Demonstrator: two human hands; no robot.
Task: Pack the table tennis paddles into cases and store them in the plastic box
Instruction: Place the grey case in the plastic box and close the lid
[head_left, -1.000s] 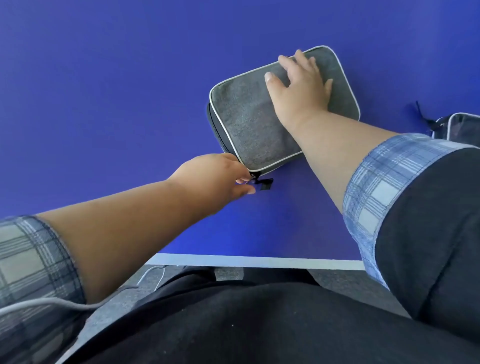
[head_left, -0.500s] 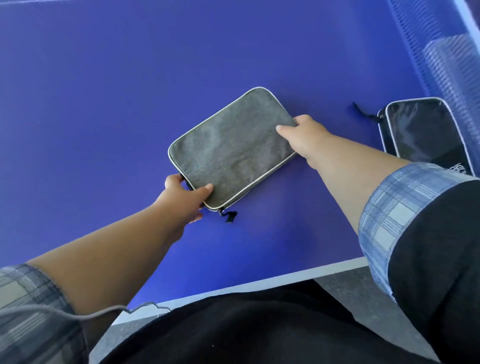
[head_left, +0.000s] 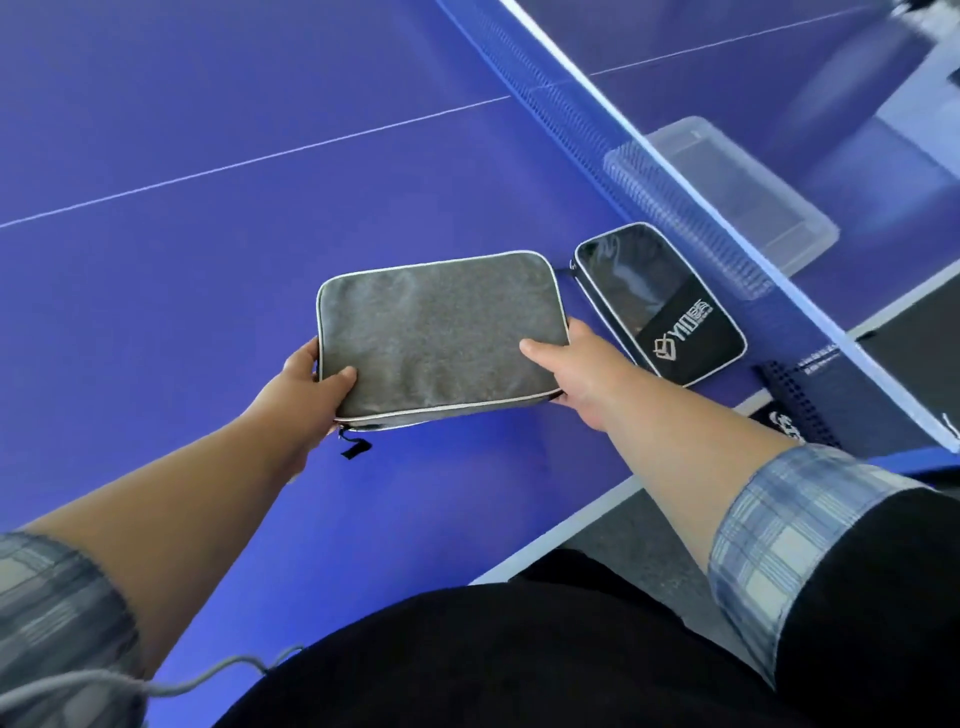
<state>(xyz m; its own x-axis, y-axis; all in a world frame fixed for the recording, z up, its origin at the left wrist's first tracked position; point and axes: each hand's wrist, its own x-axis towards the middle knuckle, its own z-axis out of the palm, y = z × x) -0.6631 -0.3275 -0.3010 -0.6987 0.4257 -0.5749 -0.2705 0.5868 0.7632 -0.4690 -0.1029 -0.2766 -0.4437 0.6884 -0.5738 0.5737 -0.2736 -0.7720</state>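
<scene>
A grey rectangular paddle case (head_left: 436, 332) with white piping is lifted just above the blue table, its zipper closed and a black pull tab hanging at its near left corner. My left hand (head_left: 306, 387) grips its left edge, thumb on top. My right hand (head_left: 576, 369) grips its right near corner. A second, black case (head_left: 660, 304) with a white logo lies flat on the table just to the right. The clear plastic box (head_left: 737, 192) stands beyond the net, at the right. No paddle is visible.
The blue table tennis table (head_left: 208, 260) has a white centre line and a white near edge. The blue net (head_left: 597, 150) runs diagonally between the cases and the plastic box, with its post clamp (head_left: 795, 405) at the table's right edge.
Both hands have taken the grey case by its ends, lifted it and carried it right toward the black case. The view has swung right, bringing the net and plastic box into sight.
</scene>
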